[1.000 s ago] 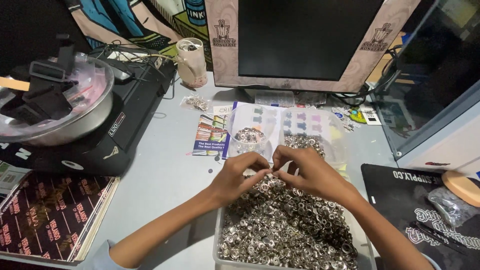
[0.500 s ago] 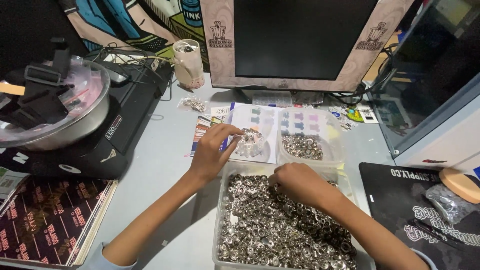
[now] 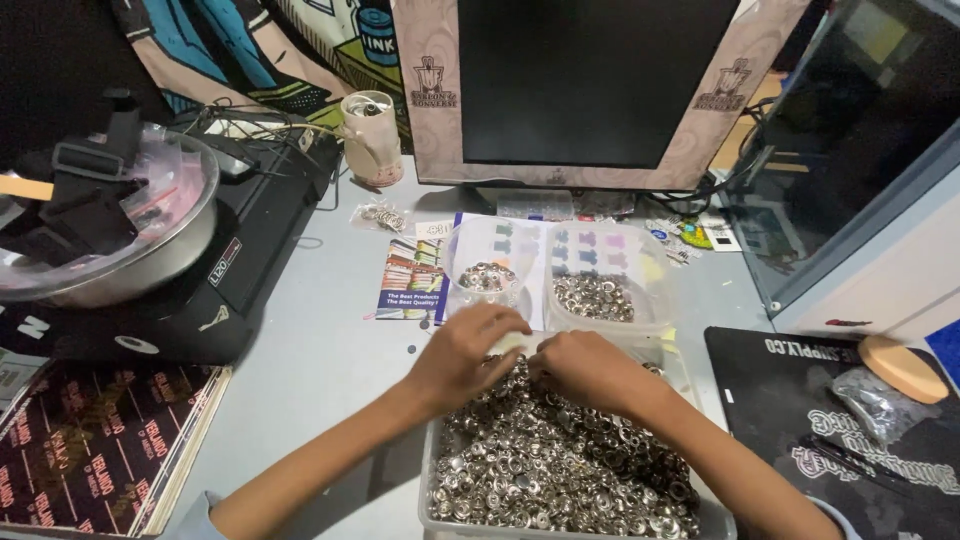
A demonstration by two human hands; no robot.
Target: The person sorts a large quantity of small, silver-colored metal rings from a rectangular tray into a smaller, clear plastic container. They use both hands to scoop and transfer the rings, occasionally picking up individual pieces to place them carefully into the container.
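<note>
With both your left hand (image 3: 468, 355) and right hand (image 3: 585, 368) pinching small metal rings (image 3: 560, 465) at the far rim of the full tray (image 3: 432, 478) near the worktop's front edge, a careless tug could scatter pieces over that rim.

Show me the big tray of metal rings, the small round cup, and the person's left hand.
tray of metal rings (image 3: 428, 500), head view, on its left rim.
small round cup (image 3: 470, 240), head view, on its clear wall.
left hand (image 3: 465, 352), head view, on its back.

The left hand (image 3: 468, 352) has returned from the cup (image 3: 487, 272) to the right hand (image 3: 583, 368).
</note>
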